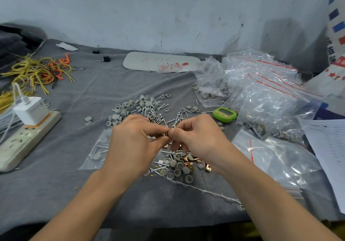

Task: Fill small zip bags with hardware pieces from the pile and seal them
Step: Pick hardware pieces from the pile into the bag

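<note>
Both hands meet over the counter [56, 194]: left hand [134, 143] and right hand [196, 138], each grip pinching one small copper clip [165, 145] between them. Just below lies the pile [177, 164] of grey round caps, silver screws and shiny clips. A clear zip bag [97, 153], part-filled, lies flat at the left hand.

Single head-worn view, forward and down (close) over the table [56, 194].

The hardware pile [147, 110] lies on the table [74, 194], a power strip [22, 143] to its left and wires [37, 70] behind that. Zip bags [261, 91] heap up on the right, a timer [224, 114] between them and the pile.
</note>
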Tool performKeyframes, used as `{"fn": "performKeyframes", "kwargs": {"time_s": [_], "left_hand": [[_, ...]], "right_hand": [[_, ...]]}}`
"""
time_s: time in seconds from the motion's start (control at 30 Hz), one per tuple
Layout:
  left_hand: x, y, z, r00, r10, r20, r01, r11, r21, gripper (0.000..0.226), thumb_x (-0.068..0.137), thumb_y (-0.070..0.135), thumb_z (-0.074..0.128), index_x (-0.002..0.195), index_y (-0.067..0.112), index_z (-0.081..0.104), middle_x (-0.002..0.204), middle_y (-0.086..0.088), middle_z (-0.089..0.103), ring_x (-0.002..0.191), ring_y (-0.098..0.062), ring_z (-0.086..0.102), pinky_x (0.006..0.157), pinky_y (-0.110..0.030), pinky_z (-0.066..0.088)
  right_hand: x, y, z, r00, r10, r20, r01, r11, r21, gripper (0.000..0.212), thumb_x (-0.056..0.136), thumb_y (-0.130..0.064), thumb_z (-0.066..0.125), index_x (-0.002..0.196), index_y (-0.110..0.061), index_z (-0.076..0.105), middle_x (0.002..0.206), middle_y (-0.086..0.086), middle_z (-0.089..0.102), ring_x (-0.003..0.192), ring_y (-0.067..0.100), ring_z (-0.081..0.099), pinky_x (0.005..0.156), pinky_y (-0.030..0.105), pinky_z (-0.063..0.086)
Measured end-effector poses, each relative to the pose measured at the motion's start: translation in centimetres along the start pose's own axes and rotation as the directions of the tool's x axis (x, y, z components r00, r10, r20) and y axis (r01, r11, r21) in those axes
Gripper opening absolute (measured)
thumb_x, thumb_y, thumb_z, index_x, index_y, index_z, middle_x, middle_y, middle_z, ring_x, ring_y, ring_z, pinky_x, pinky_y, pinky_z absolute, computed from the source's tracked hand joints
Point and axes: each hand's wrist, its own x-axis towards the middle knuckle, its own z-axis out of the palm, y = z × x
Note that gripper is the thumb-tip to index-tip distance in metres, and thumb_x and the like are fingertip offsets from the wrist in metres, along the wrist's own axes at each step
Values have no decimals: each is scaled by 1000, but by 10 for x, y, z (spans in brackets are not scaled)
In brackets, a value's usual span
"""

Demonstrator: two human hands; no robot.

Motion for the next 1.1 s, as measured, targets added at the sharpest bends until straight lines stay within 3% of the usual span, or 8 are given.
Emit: {"fn": "performKeyframes", "kwargs": {"time_s": [0.17,0.4,0.53,0.6,0.7,0.83,1.0,1.1], "left_hand": [[-2,-1,7,1000,23,-8,-22,993,117,20,64,30,87,83,29,83,60,9,65,73,-13,56,66,-22,40],[1,8,12,995,38,-91,-20,982,189,10,68,32,78,77,27,80,65,10,68,70,-19,63,70,-22,37],[1,9,4,993,19,-114,-1,988,153,7,73,35,79,75,29,79,67,12,68,72,-15,63,68,-24,40],[3,7,-1,994,-46,-97,57,993,107,5,74,35,84,76,34,79,67,19,66,73,-6,61,68,-15,39],[10,4,-8,971,-238,-20,238,971,3,22,70,35,90,69,47,73,67,28,67,76,0,62,74,-16,45],[15,3,-10,950,-307,64,312,945,-102,26,67,34,92,66,50,72,74,34,67,79,12,63,70,-4,42],[16,2,-9,966,-239,102,248,964,-98,20,69,28,91,84,37,82,79,20,70,86,2,62,72,-8,41],[18,-5,-14,952,-228,203,249,964,-88,40,67,34,90,102,46,78,101,24,69,100,10,60,83,-3,38]], "right_hand": [[3,-2,1,992,-29,-124,2,976,-219,30,89,-34,75,59,-26,72,61,-8,73,44,1,53,52,22,40],[5,0,11,962,19,-271,8,995,100,23,87,-24,75,65,-17,76,58,-3,72,53,9,63,62,32,50],[13,4,0,876,10,-482,-16,1000,-8,27,88,-30,74,64,-18,73,59,-8,71,51,3,58,58,24,49],[16,2,-7,917,139,-375,-62,975,211,25,87,-22,73,64,-13,72,62,0,72,53,8,54,59,29,47],[16,-2,1,942,334,-22,-263,779,569,16,85,-8,60,70,-5,62,65,10,69,53,15,47,49,24,35],[14,-3,11,939,249,238,-343,604,720,13,85,3,47,79,-4,55,70,11,63,47,14,51,41,20,37],[15,2,12,955,167,247,-291,705,647,8,96,-7,63,90,-4,68,70,8,61,46,9,48,44,18,33],[18,8,12,970,192,147,-241,732,637,14,94,-1,66,80,-3,65,63,9,60,41,7,43,39,16,30]]}}
